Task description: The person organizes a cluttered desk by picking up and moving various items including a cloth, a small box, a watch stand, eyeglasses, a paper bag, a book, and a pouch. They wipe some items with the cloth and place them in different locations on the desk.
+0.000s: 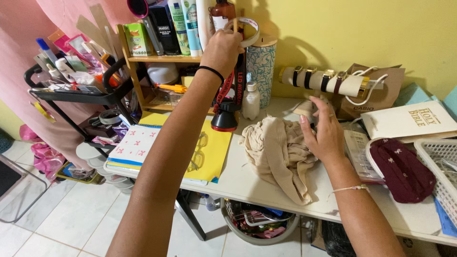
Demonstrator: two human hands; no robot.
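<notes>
My left hand is raised in front of the wooden shelf and is closed on a white curved band; a black hair tie circles that wrist. My right hand is lower, over the white table, with its fingers spread and nothing in them. It is at the right edge of a crumpled beige cloth, fingertips close to a small beige object. Whether the palm rests on the cloth I cannot tell.
Bottles and tubes fill the shelf top. A black lamp with a red strap, a small white bottle and a patterned cylinder stand behind the cloth. Right: a watch roll, white book, maroon cloth, white basket. Left: a black trolley.
</notes>
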